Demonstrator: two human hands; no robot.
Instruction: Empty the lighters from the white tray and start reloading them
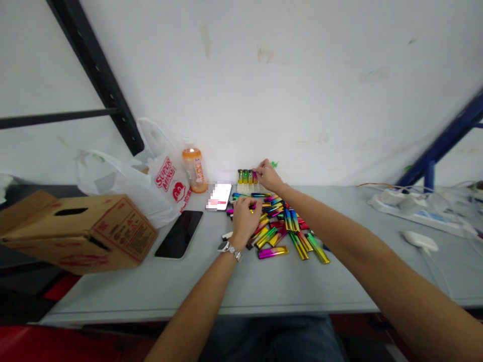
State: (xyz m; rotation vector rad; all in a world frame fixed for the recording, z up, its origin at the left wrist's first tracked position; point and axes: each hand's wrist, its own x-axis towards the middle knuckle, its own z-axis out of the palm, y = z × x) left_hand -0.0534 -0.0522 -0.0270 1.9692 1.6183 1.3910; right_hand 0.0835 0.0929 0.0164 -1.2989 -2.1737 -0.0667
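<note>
A heap of shiny rainbow-coloured lighters (290, 231) lies on the grey table (264, 286). My left hand (245, 216), with a watch on its wrist, is closed around one or more lighters at the heap's left side. My right hand (267, 175) reaches to the far edge by the wall, fingers pinched on a lighter at a pale tray (249, 188) where a few lighters (247, 176) stand upright in a row.
A black phone (179, 234) and a second phone with a lit screen (219, 196) lie left of the heap. Farther left are a cardboard box (75, 231), a white plastic bag (151, 181) and an orange drink bottle (193, 171). A power strip (411, 207) and white mouse (419, 239) sit at right.
</note>
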